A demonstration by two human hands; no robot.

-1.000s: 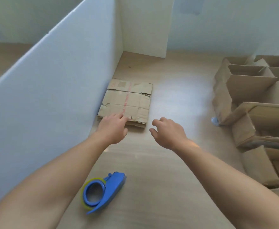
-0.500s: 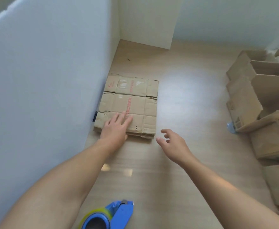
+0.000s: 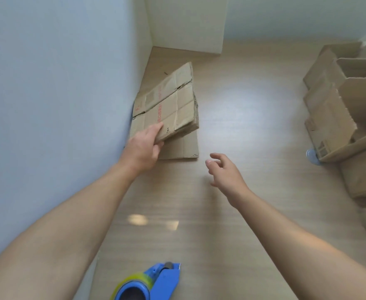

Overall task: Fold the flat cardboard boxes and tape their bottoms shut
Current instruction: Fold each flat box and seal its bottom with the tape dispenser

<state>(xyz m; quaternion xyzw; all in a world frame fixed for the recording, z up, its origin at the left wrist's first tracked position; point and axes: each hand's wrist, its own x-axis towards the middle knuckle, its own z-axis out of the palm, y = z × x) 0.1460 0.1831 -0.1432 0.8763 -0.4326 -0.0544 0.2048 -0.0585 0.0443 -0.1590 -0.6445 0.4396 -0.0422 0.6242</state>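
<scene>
So the left hand (image 3: 144,146) has its thumb and fingers clamped on the near edge of a stack of flat boxes (image 3: 171,105). The stack is tilted up off one more flat box (image 3: 182,148) lying on the wood surface (image 3: 231,126), right against the white partition (image 3: 58,83). The right hand (image 3: 225,172) hangs over the surface, fingers loose and spread, holding nothing. A blue tape dispenser (image 3: 156,282) sits nearest the camera, and folded boxes (image 3: 333,109) are piled off to the right.

— What's on the floor (image 3: 242,213)?
— From my feed, pale wood-grain boards. A flat cardboard sheet (image 3: 184,146) lies at eleven o'clock. A blue tape dispenser (image 3: 162,280) sits at six. Folded boxes (image 3: 329,118) crowd three o'clock, touching one another.
</scene>
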